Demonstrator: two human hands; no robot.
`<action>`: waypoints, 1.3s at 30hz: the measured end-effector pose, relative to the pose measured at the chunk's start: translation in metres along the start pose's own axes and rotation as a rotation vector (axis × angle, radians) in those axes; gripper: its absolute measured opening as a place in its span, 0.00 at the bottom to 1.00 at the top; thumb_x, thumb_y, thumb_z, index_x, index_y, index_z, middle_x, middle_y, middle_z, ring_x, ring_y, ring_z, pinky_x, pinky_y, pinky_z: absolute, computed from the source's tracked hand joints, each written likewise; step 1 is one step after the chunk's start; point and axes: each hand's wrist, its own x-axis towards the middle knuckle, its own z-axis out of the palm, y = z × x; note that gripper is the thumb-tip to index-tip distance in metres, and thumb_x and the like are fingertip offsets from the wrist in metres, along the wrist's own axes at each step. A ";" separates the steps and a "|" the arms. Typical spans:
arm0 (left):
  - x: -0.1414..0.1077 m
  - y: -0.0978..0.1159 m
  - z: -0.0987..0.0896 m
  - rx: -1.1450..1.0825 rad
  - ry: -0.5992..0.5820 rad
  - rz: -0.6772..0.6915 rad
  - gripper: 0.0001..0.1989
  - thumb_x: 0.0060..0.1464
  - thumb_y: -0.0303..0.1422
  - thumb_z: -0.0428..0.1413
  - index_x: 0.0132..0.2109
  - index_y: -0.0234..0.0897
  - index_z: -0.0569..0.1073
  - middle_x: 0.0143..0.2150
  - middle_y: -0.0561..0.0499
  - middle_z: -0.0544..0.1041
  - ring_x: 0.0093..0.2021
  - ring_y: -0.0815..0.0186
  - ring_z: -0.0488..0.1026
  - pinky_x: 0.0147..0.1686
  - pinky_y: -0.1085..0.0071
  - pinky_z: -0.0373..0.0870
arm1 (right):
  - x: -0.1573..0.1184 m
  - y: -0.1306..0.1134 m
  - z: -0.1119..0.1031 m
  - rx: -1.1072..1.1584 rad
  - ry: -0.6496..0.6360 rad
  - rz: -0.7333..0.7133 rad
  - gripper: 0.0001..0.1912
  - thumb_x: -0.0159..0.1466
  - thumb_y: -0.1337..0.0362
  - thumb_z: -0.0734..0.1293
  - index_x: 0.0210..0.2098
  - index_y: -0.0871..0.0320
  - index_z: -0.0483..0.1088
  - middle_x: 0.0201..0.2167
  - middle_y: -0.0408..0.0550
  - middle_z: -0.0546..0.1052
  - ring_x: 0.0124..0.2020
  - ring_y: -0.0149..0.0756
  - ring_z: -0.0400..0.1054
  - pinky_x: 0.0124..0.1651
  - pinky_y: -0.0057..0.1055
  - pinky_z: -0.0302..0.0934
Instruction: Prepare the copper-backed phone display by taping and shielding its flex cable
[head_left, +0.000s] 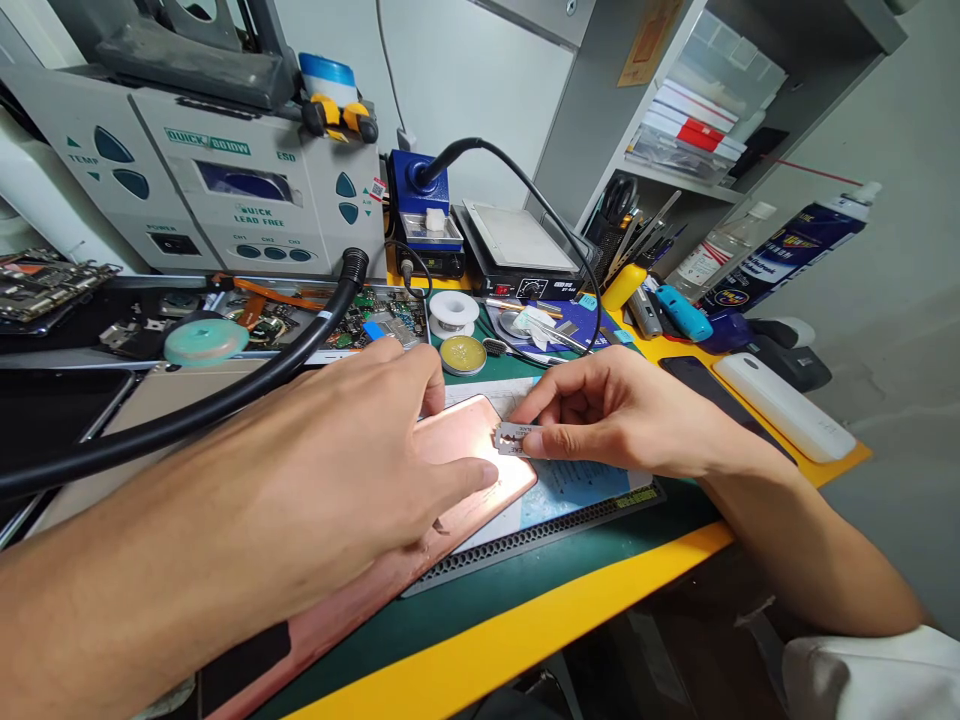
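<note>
A pink, flat device panel [480,420] with rounded corners lies slantwise in front of me, brightly lit near its far end. My left hand [352,450] rests over it, open, thumb stretched across the surface and fingers spread toward the far edge. Part of the panel is hidden under that hand and forearm. Between thumb and fingers of my right hand [600,410] is a thin metal razor blade [511,437]. The blade is at the panel's right end, close to my left thumb; whether it touches the panel I cannot tell. My right hand is closed.
Beneath the panel are a printed sheet [577,485] and a green mat [675,510]. A black hose [285,380] arcs over the left side from the hot-air station [247,190]. Behind the hands stand a flux tin [463,355], a solder spool [454,312] and a heating plate [517,240].
</note>
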 end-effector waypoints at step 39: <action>-0.001 0.006 -0.007 -0.007 -0.037 -0.021 0.20 0.41 0.56 0.55 0.30 0.45 0.68 0.31 0.47 0.76 0.29 0.54 0.71 0.22 0.63 0.60 | -0.002 -0.006 -0.006 0.027 0.006 0.074 0.08 0.60 0.66 0.72 0.37 0.65 0.75 0.15 0.34 0.64 0.12 0.20 0.54 0.13 0.20 0.47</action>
